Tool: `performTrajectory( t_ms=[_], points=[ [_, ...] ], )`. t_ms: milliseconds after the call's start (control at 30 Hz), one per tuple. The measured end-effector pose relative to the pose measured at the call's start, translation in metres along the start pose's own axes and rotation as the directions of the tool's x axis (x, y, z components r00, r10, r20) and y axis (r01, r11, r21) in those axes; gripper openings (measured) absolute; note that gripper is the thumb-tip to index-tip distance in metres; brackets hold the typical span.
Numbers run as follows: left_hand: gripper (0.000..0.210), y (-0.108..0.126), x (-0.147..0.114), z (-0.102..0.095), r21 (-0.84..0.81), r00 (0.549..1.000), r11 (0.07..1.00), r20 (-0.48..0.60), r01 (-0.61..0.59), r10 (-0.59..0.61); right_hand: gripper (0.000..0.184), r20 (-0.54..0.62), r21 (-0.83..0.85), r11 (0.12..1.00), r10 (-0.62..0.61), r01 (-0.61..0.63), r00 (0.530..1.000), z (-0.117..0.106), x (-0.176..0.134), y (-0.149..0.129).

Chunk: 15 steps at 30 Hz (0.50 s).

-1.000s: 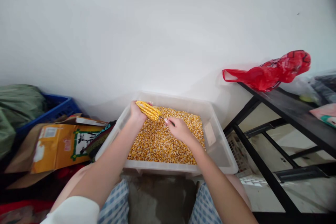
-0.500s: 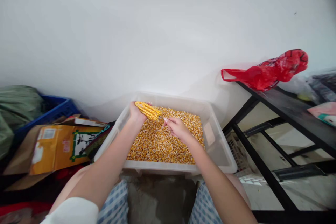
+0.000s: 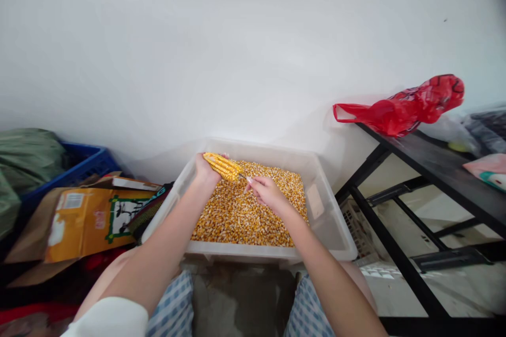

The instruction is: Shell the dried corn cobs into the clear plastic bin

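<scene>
Head view: your left grip [image 3: 206, 170] is wrapped around the corn cob [image 3: 222, 167], its end angled toward your right grip [image 3: 268, 192], which pinches a thin tool [image 3: 243, 176]; the tip seems to meet the cob, though it is too small to be sure. Loose kernels [image 3: 245, 218] lie beneath both grips in the plastic bin [image 3: 331, 216]. Push too hard and the tool could skid along the cob into your left grip; slacken that grip and the cob could roll free, dropping below it.
</scene>
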<state>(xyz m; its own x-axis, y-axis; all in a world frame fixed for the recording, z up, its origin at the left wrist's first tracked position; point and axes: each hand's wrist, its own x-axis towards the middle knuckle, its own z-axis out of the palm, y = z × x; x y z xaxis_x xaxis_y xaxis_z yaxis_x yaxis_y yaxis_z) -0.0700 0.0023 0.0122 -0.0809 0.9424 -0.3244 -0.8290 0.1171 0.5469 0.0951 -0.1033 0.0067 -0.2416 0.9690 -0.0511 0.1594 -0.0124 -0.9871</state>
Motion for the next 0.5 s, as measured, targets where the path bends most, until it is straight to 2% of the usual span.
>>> performTrajectory(
  t_ms=[300,500],
  points=[
    [0.037,-0.009,-0.011,0.004,0.06,1.0,0.998,-0.013,0.012,-0.011,0.038,-0.051,-0.007,0.994,-0.11,0.11,0.993,0.007,0.004,0.01],
    [0.036,-0.01,-0.013,0.005,0.067,1.0,0.998,-0.01,0.003,-0.003,0.034,0.012,0.189,0.982,-0.03,0.028,0.999,0.012,0.001,0.007]
  ],
)
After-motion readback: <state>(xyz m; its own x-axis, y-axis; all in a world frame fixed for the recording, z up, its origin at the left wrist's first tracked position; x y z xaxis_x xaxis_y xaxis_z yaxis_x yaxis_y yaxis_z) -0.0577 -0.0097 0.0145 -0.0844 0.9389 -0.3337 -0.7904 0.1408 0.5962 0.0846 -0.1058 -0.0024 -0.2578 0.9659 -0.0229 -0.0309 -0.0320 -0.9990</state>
